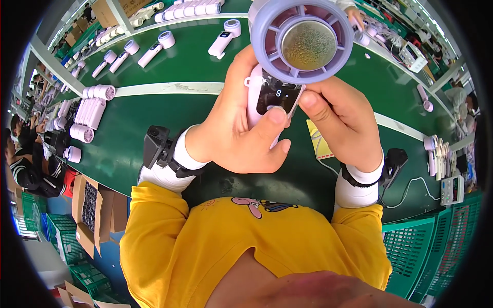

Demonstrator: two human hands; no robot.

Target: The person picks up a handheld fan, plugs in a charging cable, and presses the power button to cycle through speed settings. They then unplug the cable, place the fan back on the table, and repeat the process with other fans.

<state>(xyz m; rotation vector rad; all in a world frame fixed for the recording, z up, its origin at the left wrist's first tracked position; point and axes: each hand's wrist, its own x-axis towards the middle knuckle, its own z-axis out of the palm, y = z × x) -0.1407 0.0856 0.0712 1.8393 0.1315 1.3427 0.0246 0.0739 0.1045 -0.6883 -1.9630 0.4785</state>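
Note:
A lilac handheld fan (309,45) is held up in front of me, its round head with spokes and a shiny metal disc facing up. Its handle has a dark display (280,92) with lit marks. My left hand (241,131) is wrapped round the handle, the thumb pressing on its front just below the display. With thumb and fingers, my right hand (346,120) grips the fan's right side where head and handle meet. The right fingers behind the fan are partly hidden.
On the green worktable (154,128) stand grouped fans (92,113) at left, single fans (224,38) beyond, and more fans (436,156) at right. A yellow pad (319,141), a small meter (452,190), an open carton (95,213) and green crates (411,251) surround me. Another person's hand (354,18) shows beyond.

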